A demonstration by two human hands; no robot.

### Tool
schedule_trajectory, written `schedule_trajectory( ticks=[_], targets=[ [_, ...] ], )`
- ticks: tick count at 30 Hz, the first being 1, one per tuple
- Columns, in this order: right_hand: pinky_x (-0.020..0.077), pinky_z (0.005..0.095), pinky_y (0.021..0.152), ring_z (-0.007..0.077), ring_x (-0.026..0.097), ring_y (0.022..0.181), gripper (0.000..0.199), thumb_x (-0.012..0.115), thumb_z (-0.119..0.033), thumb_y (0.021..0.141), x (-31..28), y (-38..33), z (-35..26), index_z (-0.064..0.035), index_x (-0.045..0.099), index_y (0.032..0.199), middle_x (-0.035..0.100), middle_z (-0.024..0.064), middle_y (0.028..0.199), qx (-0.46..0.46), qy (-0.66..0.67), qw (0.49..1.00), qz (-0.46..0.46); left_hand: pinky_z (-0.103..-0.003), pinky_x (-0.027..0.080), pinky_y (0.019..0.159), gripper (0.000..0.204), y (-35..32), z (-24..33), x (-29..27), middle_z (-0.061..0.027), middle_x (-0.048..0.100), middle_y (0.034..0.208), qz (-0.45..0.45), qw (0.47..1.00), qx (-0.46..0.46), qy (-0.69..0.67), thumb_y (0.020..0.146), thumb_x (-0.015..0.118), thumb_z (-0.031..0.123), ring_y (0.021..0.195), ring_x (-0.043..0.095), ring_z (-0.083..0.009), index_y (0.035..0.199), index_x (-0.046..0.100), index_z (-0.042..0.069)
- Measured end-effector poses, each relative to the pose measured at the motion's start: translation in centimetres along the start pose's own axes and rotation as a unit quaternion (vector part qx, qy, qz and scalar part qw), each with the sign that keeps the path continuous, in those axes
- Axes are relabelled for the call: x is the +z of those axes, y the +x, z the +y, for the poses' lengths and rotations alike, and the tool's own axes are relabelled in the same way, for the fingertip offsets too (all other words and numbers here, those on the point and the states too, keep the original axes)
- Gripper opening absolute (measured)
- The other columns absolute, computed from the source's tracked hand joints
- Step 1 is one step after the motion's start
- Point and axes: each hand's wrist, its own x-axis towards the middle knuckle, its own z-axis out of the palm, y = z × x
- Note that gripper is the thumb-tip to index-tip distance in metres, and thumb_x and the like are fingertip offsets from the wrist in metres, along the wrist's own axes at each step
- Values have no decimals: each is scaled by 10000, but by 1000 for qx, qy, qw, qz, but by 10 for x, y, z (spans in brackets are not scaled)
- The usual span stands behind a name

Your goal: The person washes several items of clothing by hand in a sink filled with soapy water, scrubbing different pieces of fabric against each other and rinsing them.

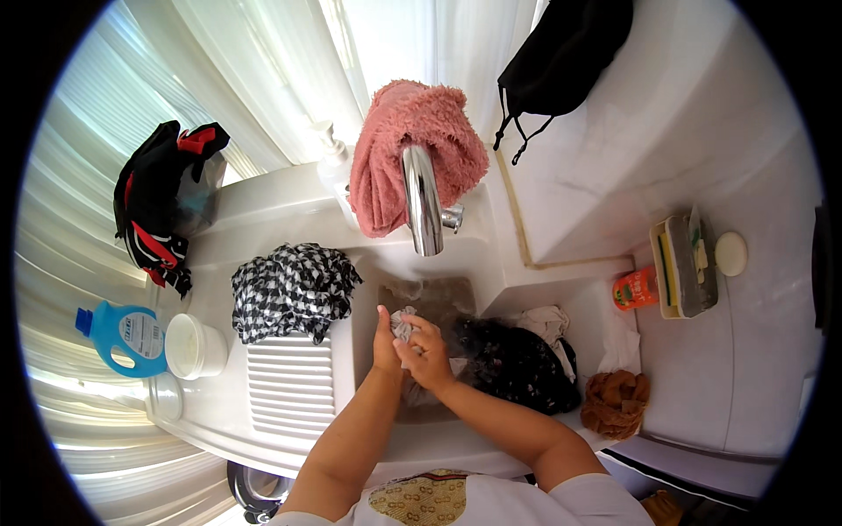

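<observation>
My left hand (386,344) and my right hand (424,352) are pressed together over the sink basin (364,307). Between them is a bunched, pale grey-white wet cloth (403,323), its top showing above the fingers. The right fingers curl around it; the left palm and thumb close on its other side. Murky water (443,294) lies in the basin below. Just right of my right hand, a black cloth with small flower print (522,368) sits partly in the water. Beyond it lies a whitish cloth (545,323).
A chrome faucet (423,206) rises behind my hands, a pink towel (395,131) draped over it. Left are a houndstooth cloth (294,291), a ribbed washboard (289,386), a white tub (195,346) and a blue detergent bottle (127,340). A brown cloth (616,405) lies on the right edge.
</observation>
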Motion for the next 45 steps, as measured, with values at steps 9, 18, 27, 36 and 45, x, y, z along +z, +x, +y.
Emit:
schedule_trajectory(
  ticks=[9,18,27,36,45],
  targets=[
    [452,380,589,331,550,662,186,608,-142,767,20,-9,4,-7,533,664,546,136,711,44,-51,991,118,-368,508,738,367,3,0,-6,-111,627,888,97,993,-68,24,895,458,405,778,614,-237,935,577,59],
    [409,391,570,331,506,642,252,618,-156,788,22,9,1,-21,473,633,493,136,654,25,-94,989,111,-401,504,776,371,8,-14,-5,-147,620,955,-93,993,-25,-64,947,328,330,888,604,-253,996,560,45],
    [423,433,786,374,489,981,376,702,-328,732,-30,52,109,-70,555,963,518,173,1045,73,-304,950,20,-389,486,799,335,30,0,14,-187,587,990,367,741,118,549,823,578,199,880,591,-305,1101,540,15],
    [379,431,929,342,438,1137,352,736,-227,629,-11,-11,117,-62,629,921,448,163,1238,234,-177,921,-255,-417,382,960,464,34,-22,-32,-160,456,1228,369,823,17,431,829,573,216,1123,463,-330,1253,450,71],
    [464,326,796,270,575,923,266,693,-143,621,-31,-6,13,5,610,826,557,139,1054,83,-18,994,-71,-361,488,824,360,4,-37,-25,-107,593,952,-43,998,-40,-37,944,391,344,883,586,-237,1101,540,56]
  ],
)
